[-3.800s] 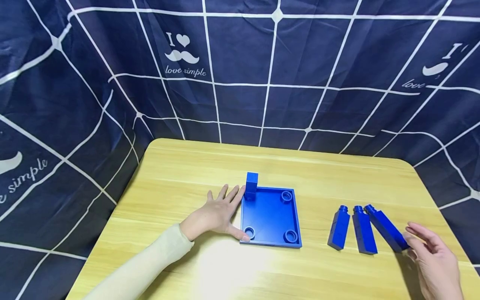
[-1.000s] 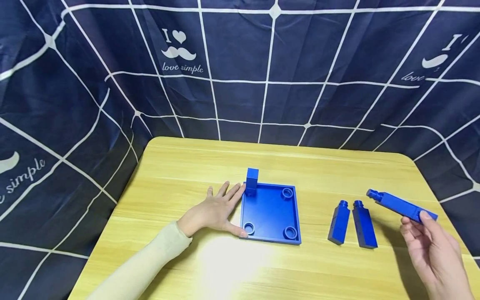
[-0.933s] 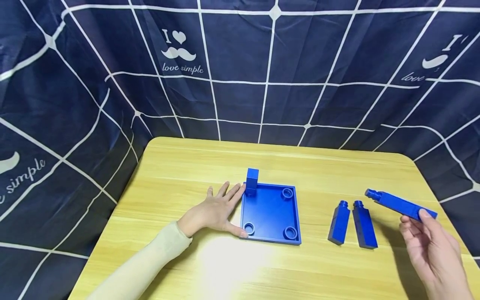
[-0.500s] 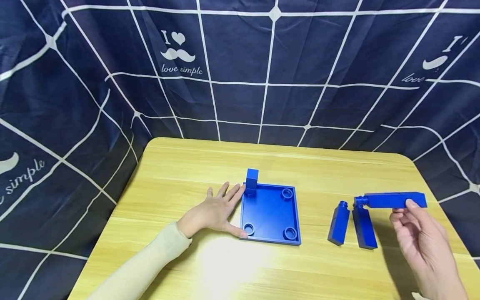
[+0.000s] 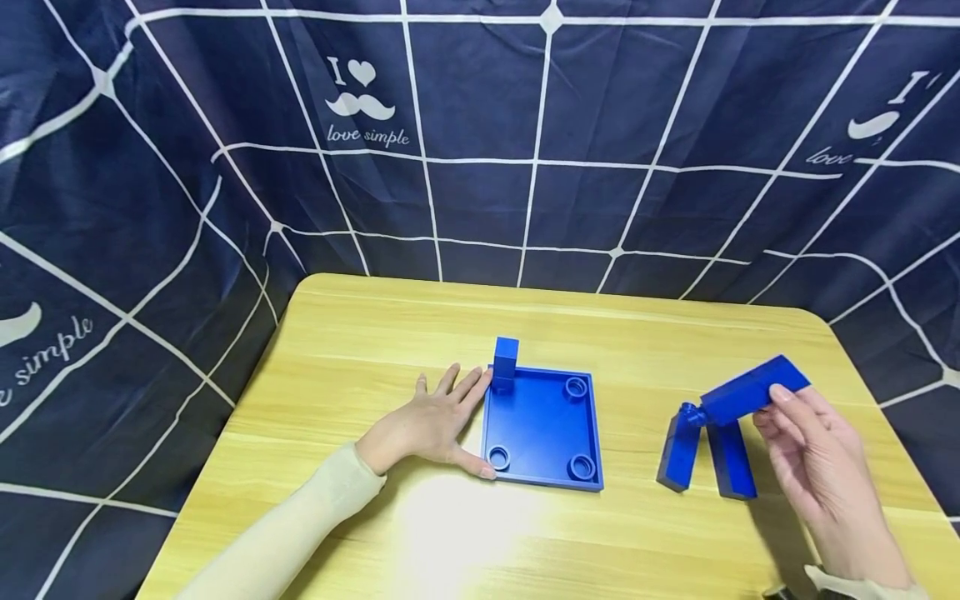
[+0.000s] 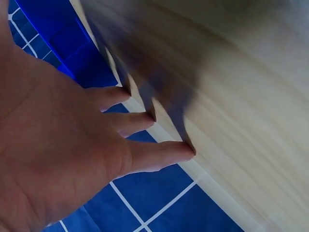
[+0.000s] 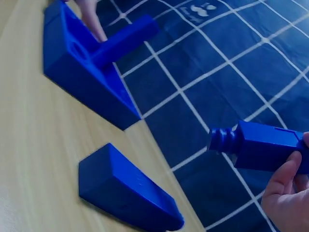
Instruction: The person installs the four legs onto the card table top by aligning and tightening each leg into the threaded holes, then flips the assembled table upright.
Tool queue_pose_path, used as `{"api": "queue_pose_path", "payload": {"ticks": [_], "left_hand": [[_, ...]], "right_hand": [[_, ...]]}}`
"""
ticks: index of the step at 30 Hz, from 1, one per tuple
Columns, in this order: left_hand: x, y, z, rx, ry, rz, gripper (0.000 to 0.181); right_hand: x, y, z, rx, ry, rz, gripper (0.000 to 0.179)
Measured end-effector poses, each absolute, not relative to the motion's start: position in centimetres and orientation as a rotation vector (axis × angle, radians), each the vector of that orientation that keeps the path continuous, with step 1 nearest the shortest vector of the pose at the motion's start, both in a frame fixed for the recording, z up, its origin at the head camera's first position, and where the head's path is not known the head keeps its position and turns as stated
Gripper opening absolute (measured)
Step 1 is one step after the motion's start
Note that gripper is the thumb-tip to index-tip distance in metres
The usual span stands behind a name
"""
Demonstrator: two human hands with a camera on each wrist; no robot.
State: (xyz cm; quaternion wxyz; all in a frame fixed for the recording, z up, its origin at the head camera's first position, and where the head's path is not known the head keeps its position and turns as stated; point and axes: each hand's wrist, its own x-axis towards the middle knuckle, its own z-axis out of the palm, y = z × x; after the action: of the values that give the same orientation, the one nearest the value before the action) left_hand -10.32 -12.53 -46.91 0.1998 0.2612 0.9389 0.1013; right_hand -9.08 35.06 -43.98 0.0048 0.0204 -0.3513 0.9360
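Observation:
A square blue tray [image 5: 540, 433] with a raised rim lies mid-table, with round threaded-looking sockets in three corners. At its back left corner a blue square leg [image 5: 505, 360] stands upright. My left hand [image 5: 427, 423] lies with fingers spread, thumb and forefinger against the tray's left side. My right hand [image 5: 817, 454] pinches another blue leg [image 5: 753, 390] near its square end, held above the table, its ridged screw end [image 7: 223, 140] pointing left. Under it lie two more legs, a left one [image 5: 678, 454] and a right one [image 5: 731, 462], partly covered in the head view.
The light wooden table [image 5: 360, 333] has rounded back corners. A dark blue curtain [image 5: 480, 200] with white grid lines hangs behind it and on both sides. A bright glare spot shows on the wood in front of the tray.
My right hand has picked up the rightmost leg from the table, carried it left and swung it so its screw end points down-left. My left hand and the tray have stayed put.

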Motion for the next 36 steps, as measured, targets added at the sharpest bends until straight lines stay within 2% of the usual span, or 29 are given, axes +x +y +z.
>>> {"api": "queue_pose_path", "payload": {"ticks": [6,16,28,36], "left_hand": [[-10.4,-12.6,-46.5,0.705,2.619,0.257,0.148],[-10.5,-12.7,-46.6,0.757,2.605,0.299,0.144],[-10.6,-12.8,-46.8,0.754,2.593,0.308,0.141],[-10.4,-12.7,-46.8,0.76,2.602,0.303,0.141]], "right_hand": [[-9.7,33.4,-44.1,0.08,-1.409,2.874,0.032],[-10.7,30.9,-43.3,0.143,-1.833,2.631,0.024],[-11.3,28.5,-42.8,0.063,-2.196,2.432,0.031],[-12.0,26.2,-43.0,0.179,-2.32,2.229,0.039]]}}
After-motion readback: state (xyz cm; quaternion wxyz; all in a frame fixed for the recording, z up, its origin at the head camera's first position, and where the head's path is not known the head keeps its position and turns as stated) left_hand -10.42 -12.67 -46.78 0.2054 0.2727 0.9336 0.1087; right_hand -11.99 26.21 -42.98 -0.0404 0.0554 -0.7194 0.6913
